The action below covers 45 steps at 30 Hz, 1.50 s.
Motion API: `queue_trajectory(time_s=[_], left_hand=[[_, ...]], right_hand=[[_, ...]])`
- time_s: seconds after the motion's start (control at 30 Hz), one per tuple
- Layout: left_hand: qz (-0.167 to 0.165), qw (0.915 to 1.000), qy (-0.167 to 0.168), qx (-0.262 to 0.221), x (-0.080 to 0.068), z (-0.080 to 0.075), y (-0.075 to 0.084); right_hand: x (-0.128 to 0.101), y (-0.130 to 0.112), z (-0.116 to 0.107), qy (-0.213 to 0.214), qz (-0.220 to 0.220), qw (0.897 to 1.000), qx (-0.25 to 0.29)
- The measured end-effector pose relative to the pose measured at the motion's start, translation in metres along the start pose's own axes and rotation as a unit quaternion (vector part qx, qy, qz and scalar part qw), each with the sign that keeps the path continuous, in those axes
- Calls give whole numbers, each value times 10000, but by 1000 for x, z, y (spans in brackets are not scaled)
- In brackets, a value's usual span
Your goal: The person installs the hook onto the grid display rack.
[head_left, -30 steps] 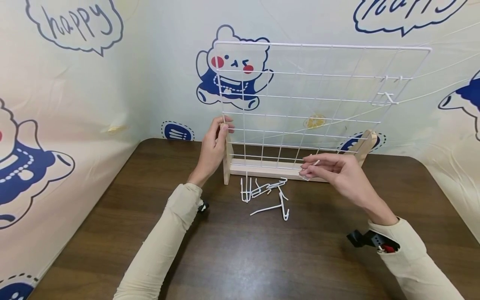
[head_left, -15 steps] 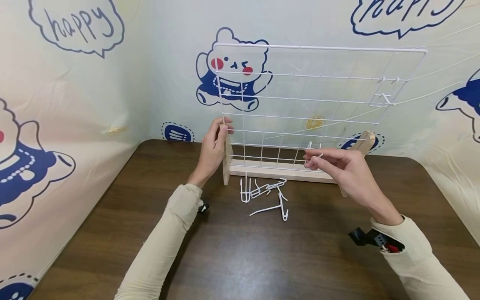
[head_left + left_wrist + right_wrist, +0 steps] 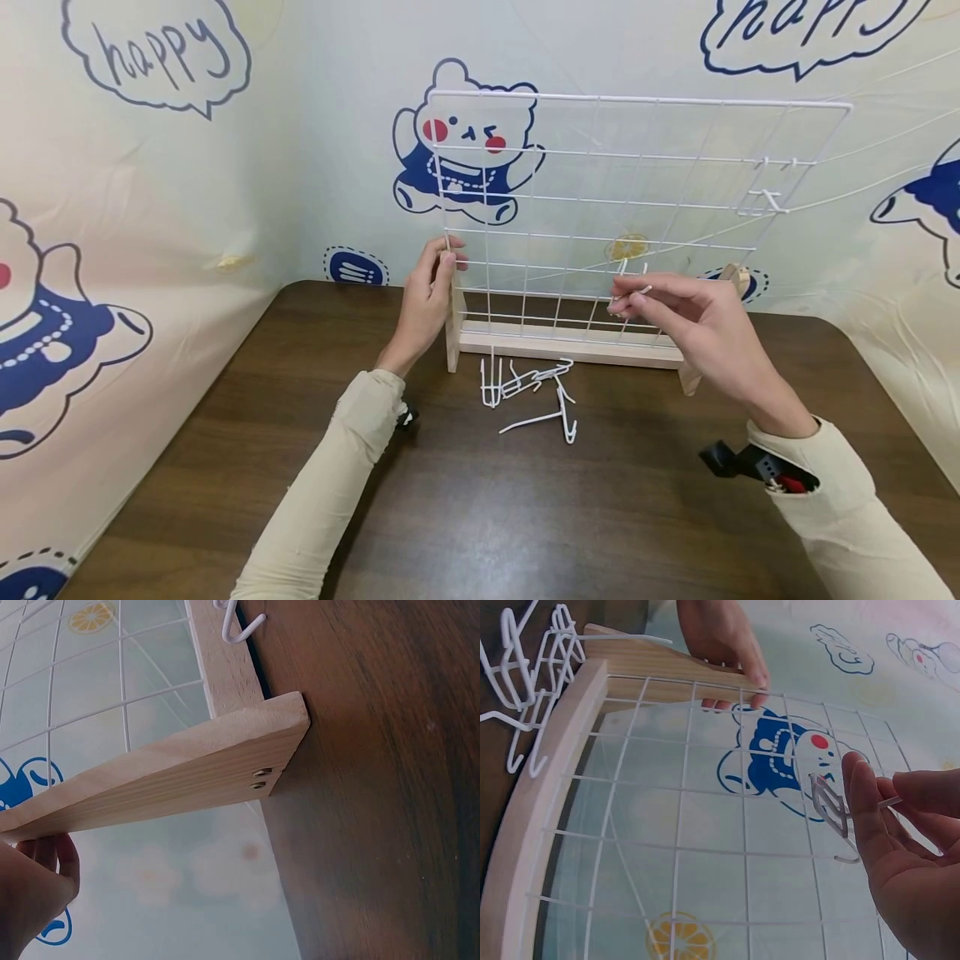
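Observation:
A white wire grid panel [image 3: 600, 98] stands in a pale wooden stand [image 3: 570, 345] on the table. My left hand [image 3: 426, 292] grips the stand's left wooden upright [image 3: 165, 772] near its top, where the grid's side edge meets it. In front of the grid's lower right part, my right hand [image 3: 705, 329] pinches a white wire hook [image 3: 829, 806] between thumb and fingers. Its two bent ends point up, close to the grid wires in the head view. Another white hook [image 3: 767, 200] hangs on the grid at upper right.
Several loose white wire hooks [image 3: 532, 383] lie in a tangle on the brown table [image 3: 495, 517], just before the stand's left half. Behind the table is a printed cloth backdrop [image 3: 330, 167] with cartoon bears. The stand's right foot [image 3: 690, 379] sits below my right hand.
My right hand has risen with the hook, from near the base bar up to the lower grid wires, and moved slightly right. The left hand keeps its hold on the upright.

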<state>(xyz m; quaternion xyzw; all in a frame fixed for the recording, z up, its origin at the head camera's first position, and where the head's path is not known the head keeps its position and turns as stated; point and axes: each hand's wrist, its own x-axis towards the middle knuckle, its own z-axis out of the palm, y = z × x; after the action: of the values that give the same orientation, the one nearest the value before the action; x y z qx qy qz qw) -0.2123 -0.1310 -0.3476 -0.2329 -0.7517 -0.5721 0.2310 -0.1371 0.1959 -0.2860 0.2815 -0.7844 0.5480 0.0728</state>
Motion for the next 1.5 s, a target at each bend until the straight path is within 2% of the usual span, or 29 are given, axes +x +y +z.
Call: queue_trajectory(time_s=[0.2, 0.37, 0.47, 0.5, 0.7, 0.73, 0.97, 1.13, 1.2, 1.37, 1.5], left_hand=[[23, 10000, 0, -3, 1, 0, 0], [66, 10000, -7, -17, 1, -1, -2], [66, 10000, -10, -15, 1, -1, -3], [93, 10000, 2, -9, 1, -1, -8], [120, 9999, 16, -52, 1, 0, -7], [89, 9999, 8, -61, 0, -1, -2], [109, 9999, 13, -55, 0, -1, -1], [139, 9999, 1, -94, 0, -2, -1], [142, 9998, -4, -127, 0, -2, -1], [86, 9999, -11, -128, -1, -2, 0], [46, 9999, -38, -142, -1, -3, 1]], right_hand=[[6, -6, -1, 86, -204, 9993, 315], [11, -11, -3, 220, -418, 9985, 260], [13, -13, -4, 228, -533, 9978, 330], [14, -13, -4, 218, -573, 9974, 383], [19, -16, -6, 221, -743, 9947, 683], [20, -17, -6, 234, -756, 9946, 671], [28, -25, -6, 338, -846, 9949, 423], [36, -31, -4, 403, -911, 9950, 9], [40, -33, -3, 450, -942, 9945, -23], [50, -35, -1, 533, -1060, 9923, 344], [55, -38, 0, 617, -1138, 9915, 97]])
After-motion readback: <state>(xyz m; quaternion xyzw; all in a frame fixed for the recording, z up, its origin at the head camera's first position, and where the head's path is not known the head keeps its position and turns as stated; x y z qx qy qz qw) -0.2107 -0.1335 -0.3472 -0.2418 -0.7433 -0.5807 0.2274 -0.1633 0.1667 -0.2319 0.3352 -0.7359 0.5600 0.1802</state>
